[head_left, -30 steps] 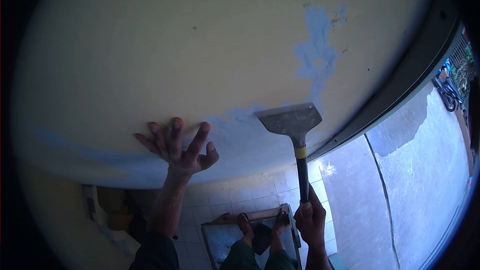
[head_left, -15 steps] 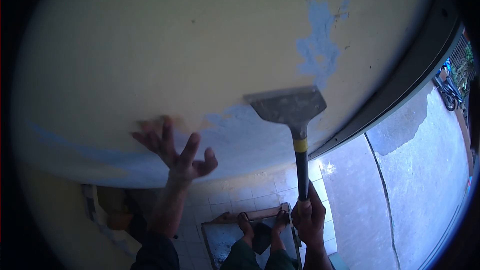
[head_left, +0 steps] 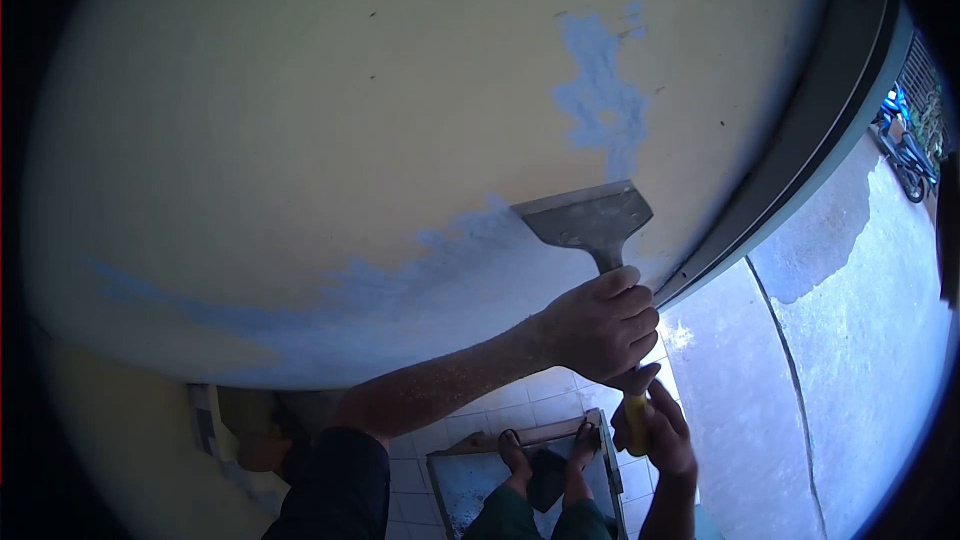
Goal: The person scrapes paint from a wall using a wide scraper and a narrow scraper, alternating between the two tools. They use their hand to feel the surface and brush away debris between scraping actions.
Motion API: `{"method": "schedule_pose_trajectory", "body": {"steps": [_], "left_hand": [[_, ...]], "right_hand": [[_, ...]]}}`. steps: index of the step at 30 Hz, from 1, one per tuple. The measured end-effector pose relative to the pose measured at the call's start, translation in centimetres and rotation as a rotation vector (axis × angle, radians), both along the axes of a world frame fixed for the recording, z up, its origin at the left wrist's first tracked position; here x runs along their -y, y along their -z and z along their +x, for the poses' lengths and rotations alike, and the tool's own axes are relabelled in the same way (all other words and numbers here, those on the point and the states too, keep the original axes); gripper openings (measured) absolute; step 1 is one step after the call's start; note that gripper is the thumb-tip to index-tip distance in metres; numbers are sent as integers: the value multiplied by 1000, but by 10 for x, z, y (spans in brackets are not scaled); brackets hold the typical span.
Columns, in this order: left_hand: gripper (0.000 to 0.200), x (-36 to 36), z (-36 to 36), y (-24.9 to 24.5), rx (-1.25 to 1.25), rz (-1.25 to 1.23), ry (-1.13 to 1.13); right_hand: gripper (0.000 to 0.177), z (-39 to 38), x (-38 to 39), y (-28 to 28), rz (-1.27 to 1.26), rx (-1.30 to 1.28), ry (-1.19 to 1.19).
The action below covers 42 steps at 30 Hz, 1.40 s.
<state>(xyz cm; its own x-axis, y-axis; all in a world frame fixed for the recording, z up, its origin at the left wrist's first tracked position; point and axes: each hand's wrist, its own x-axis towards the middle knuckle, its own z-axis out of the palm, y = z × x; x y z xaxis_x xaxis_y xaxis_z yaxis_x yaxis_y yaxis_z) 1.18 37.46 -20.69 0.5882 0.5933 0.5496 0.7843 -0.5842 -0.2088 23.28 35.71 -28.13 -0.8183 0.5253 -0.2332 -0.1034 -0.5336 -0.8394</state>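
A long-handled scraper (head_left: 585,218) with a wide, worn metal blade is held up at the wall (head_left: 300,140). Its blade edge lies close to or against the beige paint, just below a bluish bare patch (head_left: 603,90); contact is hard to tell. My left hand (head_left: 605,325) is wrapped round the upper handle, just under the blade. Lower down, my right hand (head_left: 660,430) grips the yellow butt end of the handle. Another bluish, stripped band (head_left: 400,290) runs along the lower wall, left of the blade.
My feet stand on a framed platform (head_left: 465,470) above white floor tiles (head_left: 530,405). A dark trim (head_left: 800,160) borders the wall on the right. Beyond it lie concrete ground (head_left: 850,340) with a crack and a parked motorcycle (head_left: 905,150).
My left hand has come from the wall, where its fingers were spread, across to the right and closed round the scraper's handle. The view has shifted slightly.
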Motion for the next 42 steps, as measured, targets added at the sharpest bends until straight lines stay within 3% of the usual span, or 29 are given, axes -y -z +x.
{"method": "schedule_pose_trajectory", "body": {"steps": [2, 3, 5, 6, 9, 15, 18, 19, 21, 23, 28, 32, 35, 37, 40, 42], "left_hand": [[41, 7, 5, 18, 46, 35, -7], [40, 9, 8, 28, 100, 76, -16], [36, 9, 10, 34, 96, 69, -18], [34, 9, 9, 37, 94, 61, 5], [31, 6, 6, 34, 64, 48, 33], [23, -5, 2, 29, 3, 38, 50], [21, -10, -3, 14, -16, 73, 49], [20, -10, -4, 9, -40, 108, 43], [19, -3, -2, 11, -7, 68, 34], [18, -3, 0, 15, 15, 51, 43], [17, -7, 8, 19, 101, 68, 14], [19, 1, 11, 22, 116, -60, 3], [18, -8, 7, 24, 96, 74, -3], [18, -3, 7, 25, 102, 77, -17], [17, 1, 7, 28, 138, 0, 2], [17, 1, 7, 33, 97, 59, -19]], "right_hand": [[66, 19, -1, 25, -100, -297, -104], [66, 24, 2, 32, -99, -303, -99], [72, 31, 7, 36, 197, -9, -68], [74, 28, 9, 38, -74, -151, -28], [66, 19, 14, 44, -109, -253, -19], [73, 3, 14, 53, -263, -324, -26], [59, -4, 14, 50, -505, -509, -32], [59, -5, 10, 47, -510, -502, -34], [59, -5, 5, 37, -282, -440, -97], [62, 1, 15, 37, -207, -305, 16], [57, 22, -1, 33, -130, -233, 20], [59, 23, 13, 25, -117, -134, 122], [59, 13, -9, 26, -167, -199, -13], [58, 13, -3, 27, -157, -194, 6], [56, 19, 13, 36, -359, -283, 31], [55, 16, 3, 39, -316, -278, 16]]}}
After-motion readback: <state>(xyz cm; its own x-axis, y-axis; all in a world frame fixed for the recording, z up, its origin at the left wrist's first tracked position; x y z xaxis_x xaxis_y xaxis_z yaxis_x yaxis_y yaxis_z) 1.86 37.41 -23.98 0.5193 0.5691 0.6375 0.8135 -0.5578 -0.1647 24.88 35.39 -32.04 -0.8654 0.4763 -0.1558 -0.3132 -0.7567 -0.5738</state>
